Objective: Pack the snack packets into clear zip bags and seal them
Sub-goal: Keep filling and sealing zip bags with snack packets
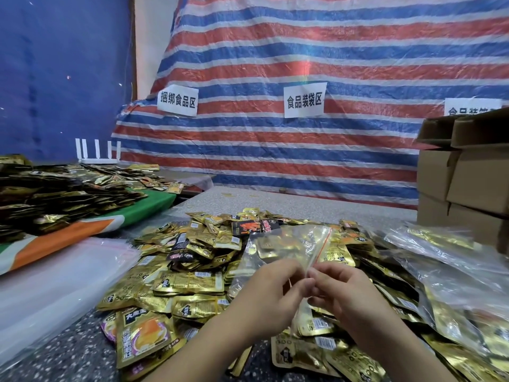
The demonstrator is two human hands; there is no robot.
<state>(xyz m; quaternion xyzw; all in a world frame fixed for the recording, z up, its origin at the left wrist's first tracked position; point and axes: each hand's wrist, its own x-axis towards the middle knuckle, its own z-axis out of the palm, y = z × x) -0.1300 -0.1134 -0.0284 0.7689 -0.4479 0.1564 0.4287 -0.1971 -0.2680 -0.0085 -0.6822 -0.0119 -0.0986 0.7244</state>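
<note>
Both hands pinch zip bag

Clear zip bag (286, 244) with gold packets inside, held above the snack packet pile (192, 260). Left hand (271, 296) and right hand (344, 293) fingers clamped on its red-striped seal edge. Speckled tabletop (68, 351); filled bags (446, 271) right.

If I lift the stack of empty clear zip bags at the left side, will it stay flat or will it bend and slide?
The stack of empty zip bags looks like thin glossy film, so it would probably sag when lifted at one edge. The smooth sheets may well slip apart. It is likely light, as nothing shows inside.
</note>
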